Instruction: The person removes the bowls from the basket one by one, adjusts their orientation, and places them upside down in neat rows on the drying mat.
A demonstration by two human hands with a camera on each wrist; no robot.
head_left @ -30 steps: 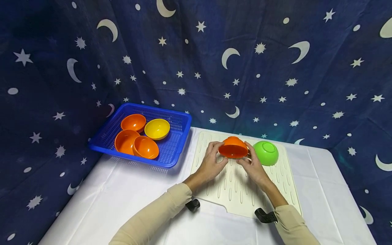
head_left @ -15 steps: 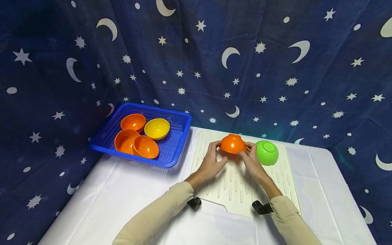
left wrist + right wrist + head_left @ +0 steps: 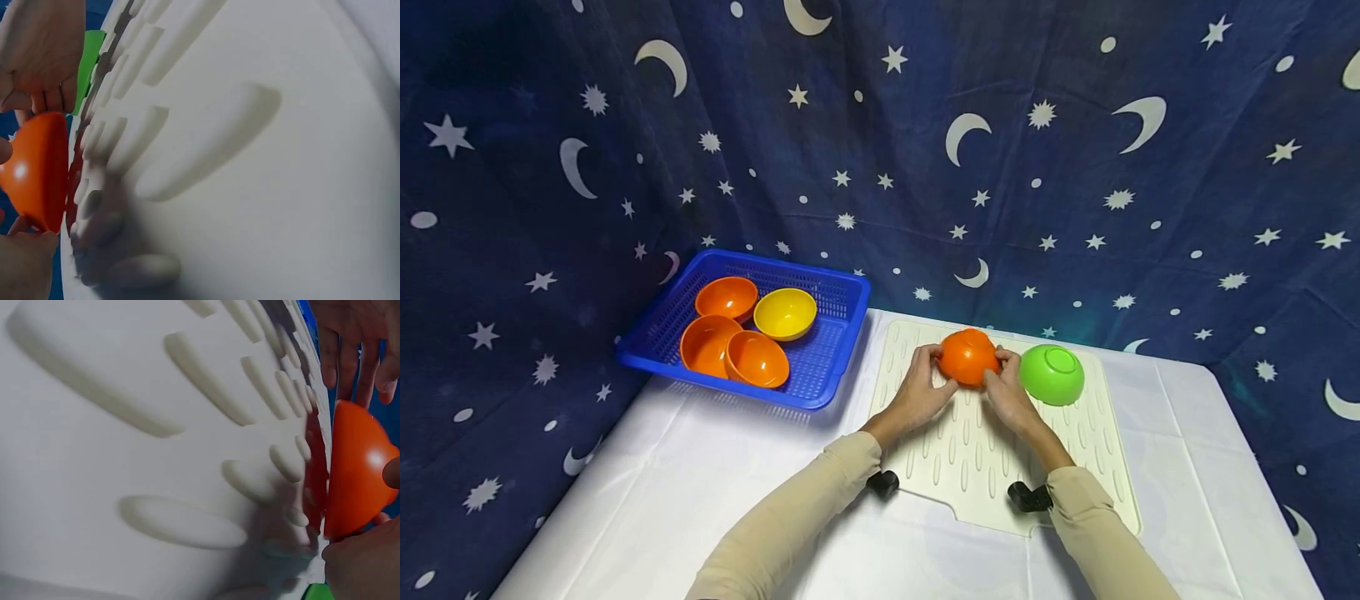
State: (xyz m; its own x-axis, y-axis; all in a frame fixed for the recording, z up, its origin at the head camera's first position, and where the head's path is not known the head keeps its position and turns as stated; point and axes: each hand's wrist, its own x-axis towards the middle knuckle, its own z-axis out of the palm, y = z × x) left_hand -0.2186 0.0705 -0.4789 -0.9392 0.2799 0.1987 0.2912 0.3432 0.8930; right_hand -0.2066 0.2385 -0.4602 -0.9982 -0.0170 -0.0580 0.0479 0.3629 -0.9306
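Note:
An upside-down orange bowl (image 3: 968,358) is between the two hands over the cream ridged mat (image 3: 977,467). In both wrist views its rim lies very close to the mat; whether it touches all round I cannot tell. My left hand (image 3: 921,390) holds the bowl's left side, fingers behind and thumb in front. On the opposite side my right hand (image 3: 1011,396) grips it, its thumb against the front wall. To the right of that hand rests an upside-down green bowl (image 3: 1051,375) on the mat. The far fingers are partly hidden by the orange bowl.
A blue perforated basket (image 3: 844,354) stands at the left with a yellow bowl (image 3: 785,315) and three orange bowls (image 3: 757,360), open side up. White cloth (image 3: 722,467) covers the table. A dark blue star-and-moon curtain (image 3: 910,250) hangs behind and at the sides.
The orange bowl, tilted with its inside toward me a second ago, has been turned rim down and lowered toward the mat. Both hands moved with it. The green bowl and basket stayed put.

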